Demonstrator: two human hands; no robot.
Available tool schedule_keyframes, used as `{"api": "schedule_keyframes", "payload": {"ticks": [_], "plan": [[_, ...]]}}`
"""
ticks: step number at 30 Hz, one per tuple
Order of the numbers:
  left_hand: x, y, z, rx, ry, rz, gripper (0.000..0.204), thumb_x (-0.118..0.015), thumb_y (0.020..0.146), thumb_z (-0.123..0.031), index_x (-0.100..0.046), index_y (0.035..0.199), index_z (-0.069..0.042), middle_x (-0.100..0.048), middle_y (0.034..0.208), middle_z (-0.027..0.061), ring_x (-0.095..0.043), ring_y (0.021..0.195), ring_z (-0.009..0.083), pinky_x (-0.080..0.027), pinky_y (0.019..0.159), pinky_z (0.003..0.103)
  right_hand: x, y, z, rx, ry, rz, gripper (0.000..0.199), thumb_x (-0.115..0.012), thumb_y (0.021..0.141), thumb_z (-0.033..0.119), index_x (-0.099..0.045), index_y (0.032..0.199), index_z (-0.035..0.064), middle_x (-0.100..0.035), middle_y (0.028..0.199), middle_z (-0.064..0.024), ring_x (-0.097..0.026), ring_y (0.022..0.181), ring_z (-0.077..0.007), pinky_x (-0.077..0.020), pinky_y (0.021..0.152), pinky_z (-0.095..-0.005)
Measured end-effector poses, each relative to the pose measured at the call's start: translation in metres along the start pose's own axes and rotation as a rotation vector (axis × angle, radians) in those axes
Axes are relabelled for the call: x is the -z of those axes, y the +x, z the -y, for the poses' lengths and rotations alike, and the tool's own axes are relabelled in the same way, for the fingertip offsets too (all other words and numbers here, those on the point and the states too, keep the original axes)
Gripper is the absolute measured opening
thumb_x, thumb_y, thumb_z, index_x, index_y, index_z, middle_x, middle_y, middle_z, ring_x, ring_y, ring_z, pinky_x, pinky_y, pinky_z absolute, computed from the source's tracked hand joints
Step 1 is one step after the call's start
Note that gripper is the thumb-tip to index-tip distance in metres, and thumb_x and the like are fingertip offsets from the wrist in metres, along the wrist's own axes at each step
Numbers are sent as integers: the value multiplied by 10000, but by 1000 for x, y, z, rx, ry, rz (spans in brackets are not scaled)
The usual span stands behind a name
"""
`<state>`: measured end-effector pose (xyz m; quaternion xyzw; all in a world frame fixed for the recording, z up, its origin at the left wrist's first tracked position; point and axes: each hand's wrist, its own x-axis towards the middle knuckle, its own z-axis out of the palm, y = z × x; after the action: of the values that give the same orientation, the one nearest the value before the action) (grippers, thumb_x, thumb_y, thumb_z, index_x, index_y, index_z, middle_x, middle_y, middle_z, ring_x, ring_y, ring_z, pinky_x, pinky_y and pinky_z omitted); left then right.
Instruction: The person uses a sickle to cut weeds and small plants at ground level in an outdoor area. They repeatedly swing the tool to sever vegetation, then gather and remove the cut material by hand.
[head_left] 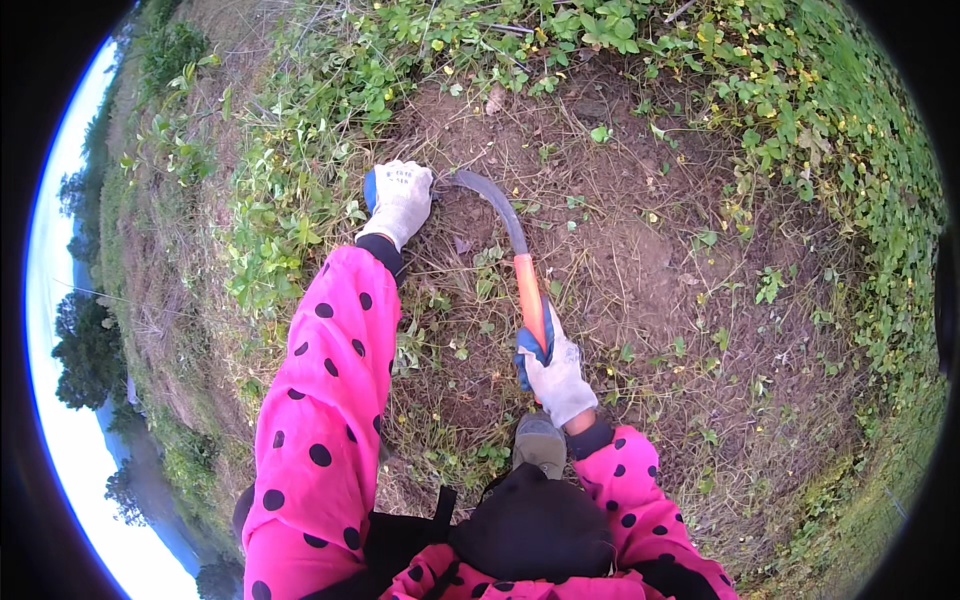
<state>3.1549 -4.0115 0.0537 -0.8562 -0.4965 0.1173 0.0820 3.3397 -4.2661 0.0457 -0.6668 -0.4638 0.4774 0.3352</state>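
My right hand (558, 372), in a white glove with a blue palm, is wrapped round the orange handle of a sickle (529, 293). The grey curved blade reaches away from me and bends left, its tip end just beside my left hand (400, 200). That hand wears a matching glove and is closed in a fist low over the ground, at the edge of the green plants (285, 215). Whatever its fingers hold is hidden beneath the glove. Both arms wear pink sleeves with black dots.
Brown soil (630, 240) strewn with dry stalks and small weeds lies ahead and to the right. Dense leafy vines (800, 100) edge it at the far side and right. My shoe (540, 445) stands just below the right hand. Trees and sky show at far left.
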Motion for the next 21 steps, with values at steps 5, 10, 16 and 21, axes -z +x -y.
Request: {"api": "schedule_keyframes", "payload": {"ticks": [5, 10, 16, 21], "plan": [[-22, -52, 84, 297, -572, -11, 186, -624, 757, -252, -644, 829, -82, -629, 712, 89, -590, 663, 227, -456, 644, 342, 29, -81, -17, -335, 409, 67, 583, -562, 844, 121, -295, 1362, 103, -552, 660, -35, -492, 509, -58, -440, 458, -227], [7, -56, 83, 581, -739, 51, 226, -649, 766, -298, -669, 848, -88, -619, 672, 97, -583, 607, 191, -452, 592, 312, 20, 6, 32, -135, 246, 50, 596, -541, 836, 138, -267, 1362, 89, -586, 700, -130, -574, 545, -198, -465, 533, -338], [39, -19, 36, 90, 82, -54, 618, -676, 688, -320, -461, 1230, -116, -476, 1203, 127, -448, 1099, 305, -379, 872, 431, -15, 64, 38, 17, -23, 21, 614, -517, 848, 206, -217, 1362, 52, -582, 826, -258, -579, 696, -395, -441, 632, -454], [7, 28, 56, 96, 87, 315, 1072, -715, 563, -571, -256, 1345, 0, -478, 1230, 172, -456, 1126, 323, -384, 907, 401, -33, 67, 36, 13, 161, 2, 600, -524, 851, 191, -235, 1362, 68, -577, 745, -231, -582, 620, -363, -448, 582, -427]]}}
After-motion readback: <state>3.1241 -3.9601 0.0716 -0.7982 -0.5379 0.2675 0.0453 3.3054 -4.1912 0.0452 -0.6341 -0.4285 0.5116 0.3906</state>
